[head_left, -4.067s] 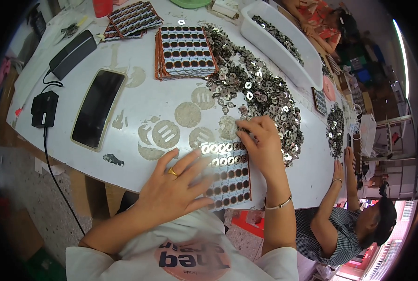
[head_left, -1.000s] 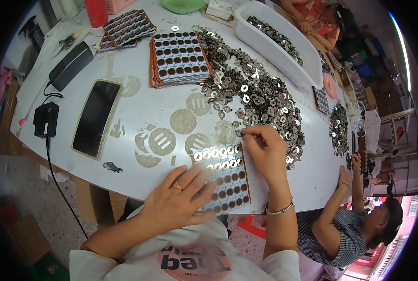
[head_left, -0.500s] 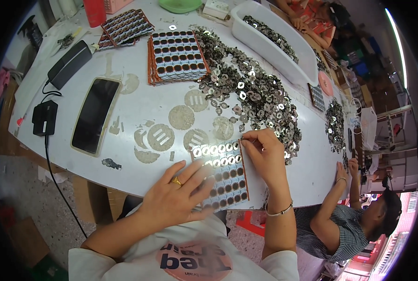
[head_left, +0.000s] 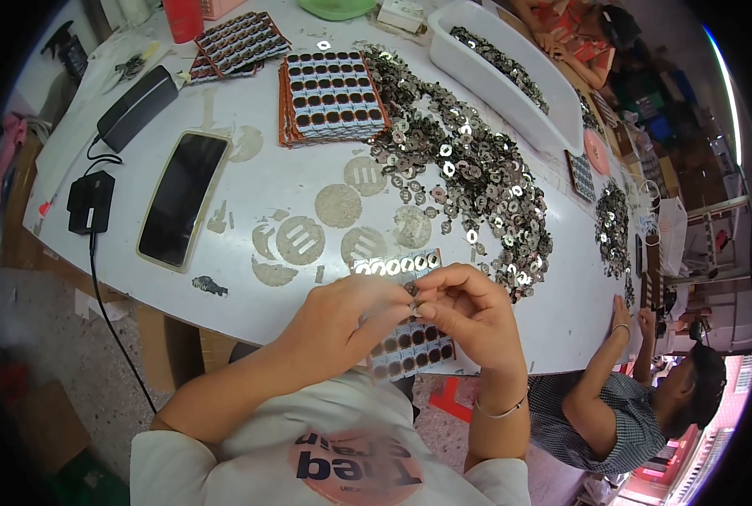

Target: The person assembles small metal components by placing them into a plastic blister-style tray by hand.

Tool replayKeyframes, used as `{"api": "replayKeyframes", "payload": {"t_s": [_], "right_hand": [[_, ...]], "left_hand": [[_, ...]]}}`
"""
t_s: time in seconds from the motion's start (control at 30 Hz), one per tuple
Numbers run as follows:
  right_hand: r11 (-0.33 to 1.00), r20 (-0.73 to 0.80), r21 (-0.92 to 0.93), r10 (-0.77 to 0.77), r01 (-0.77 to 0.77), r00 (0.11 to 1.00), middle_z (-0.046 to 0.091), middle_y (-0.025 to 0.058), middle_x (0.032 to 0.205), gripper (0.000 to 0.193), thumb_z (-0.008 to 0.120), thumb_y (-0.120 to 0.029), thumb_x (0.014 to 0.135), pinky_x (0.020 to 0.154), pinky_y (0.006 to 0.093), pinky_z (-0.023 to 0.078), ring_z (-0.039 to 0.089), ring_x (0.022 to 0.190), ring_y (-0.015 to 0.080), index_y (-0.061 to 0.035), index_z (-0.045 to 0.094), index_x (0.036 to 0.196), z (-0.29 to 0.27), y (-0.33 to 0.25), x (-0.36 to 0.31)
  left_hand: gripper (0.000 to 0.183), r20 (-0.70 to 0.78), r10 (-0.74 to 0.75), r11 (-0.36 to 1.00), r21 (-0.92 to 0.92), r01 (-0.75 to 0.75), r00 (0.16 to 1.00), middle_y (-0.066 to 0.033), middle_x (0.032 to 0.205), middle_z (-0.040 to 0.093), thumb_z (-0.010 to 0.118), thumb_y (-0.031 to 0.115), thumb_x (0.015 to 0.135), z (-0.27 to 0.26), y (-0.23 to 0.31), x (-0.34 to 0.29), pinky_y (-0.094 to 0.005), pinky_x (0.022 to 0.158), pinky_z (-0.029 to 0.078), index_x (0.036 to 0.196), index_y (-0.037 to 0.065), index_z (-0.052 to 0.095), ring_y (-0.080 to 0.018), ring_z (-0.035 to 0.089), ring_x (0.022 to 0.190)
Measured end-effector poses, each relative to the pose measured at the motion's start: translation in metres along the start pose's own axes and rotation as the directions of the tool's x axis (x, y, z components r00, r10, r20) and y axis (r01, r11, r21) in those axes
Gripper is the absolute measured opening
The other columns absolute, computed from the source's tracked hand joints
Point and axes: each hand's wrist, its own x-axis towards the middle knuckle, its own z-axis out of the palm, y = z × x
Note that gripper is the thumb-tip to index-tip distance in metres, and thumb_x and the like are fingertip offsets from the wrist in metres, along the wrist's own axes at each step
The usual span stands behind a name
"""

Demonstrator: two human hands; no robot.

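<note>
My left hand [head_left: 330, 325] and my right hand [head_left: 473, 316] meet above a card sheet [head_left: 414, 352] at the table's near edge. Both are closed in a pinch, fingertips nearly touching, with small metal pieces [head_left: 412, 289] between them. How many pieces each hand has is hidden. On the sheet, a far row of spots carries shiny metal pieces [head_left: 395, 266], while the near rows show dark round spots. My hands cover its middle. Beyond my right hand spreads a large heap of small flat metal pieces [head_left: 494, 202].
A stack of similar sheets [head_left: 334, 97] stands beyond, beside a white tub [head_left: 511, 80] of metal pieces. On the left lie a phone [head_left: 184, 201], a black case [head_left: 137, 110] and a cabled black box [head_left: 90, 202]. Two other people work at the right, one in a checked shirt [head_left: 599, 422].
My left hand has risen from the sheet and moved right to meet my right hand. My right hand has drawn nearer, over the sheet. The view has shifted slightly.
</note>
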Motion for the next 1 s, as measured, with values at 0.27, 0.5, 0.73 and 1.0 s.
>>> {"api": "replayKeyframes", "payload": {"t_s": [0.27,0.5,0.73,1.0], "right_hand": [[0.973,-0.054,0.222,-0.053,0.064,0.997,0.074,0.0046,0.102,0.028,0.075,0.006,0.095,0.078,0.0249,0.058,0.07,0.089,0.011,0.0016,0.07,0.122,0.014,0.02,-0.004],[0.991,-0.147,0.133,0.043,-0.023,0.988,0.073,0.0027,0.097,0.028,0.079,0.004,0.093,0.075,0.0244,0.057,0.069,0.084,0.0099,-0.0007,0.074,0.12,0.023,0.01,-0.016],[0.949,-0.105,-0.242,-0.233,0.203,0.967,0.066,0.0091,0.11,0.03,0.079,0.011,0.088,0.079,0.0248,0.059,0.067,0.094,0.0133,0.0048,0.074,0.117,0.029,0.015,-0.019],[0.817,-0.044,-0.317,-0.52,0.481,0.853,0.066,0.0119,0.106,0.021,0.079,0.014,0.086,0.075,0.0258,0.06,0.067,0.085,0.0143,0.0024,0.069,0.1,0.024,0.035,-0.018]], "left_hand": [[0.018,-0.05,-0.079,0.944,-0.326,0.058,0.996,-0.0106,0.096,0.071,0.072,0.018,0.1,0.016,-0.015,-0.007,-0.0371,0.067,0.054,0.111,0.004,0.069,-0.0258,0.069,0.079],[0.009,-0.048,0.527,0.779,0.427,-0.46,0.848,-0.0093,0.103,0.067,0.069,0.01,0.1,0.012,-0.031,-0.006,-0.0435,0.079,0.051,0.107,0.005,0.066,-0.0293,0.065,0.089],[0.012,0.123,-0.148,0.849,-0.493,0.19,0.981,-0.0018,0.099,0.066,0.058,0.017,0.111,0.014,-0.024,-0.018,-0.0251,0.078,0.054,0.114,0.006,0.06,-0.0066,0.064,0.093],[0.015,0.164,-0.155,0.721,-0.656,0.225,0.974,-0.0036,0.102,0.065,0.056,0.021,0.113,0.01,-0.025,-0.017,-0.0316,0.083,0.054,0.116,0.006,0.057,-0.0113,0.064,0.092]]}}
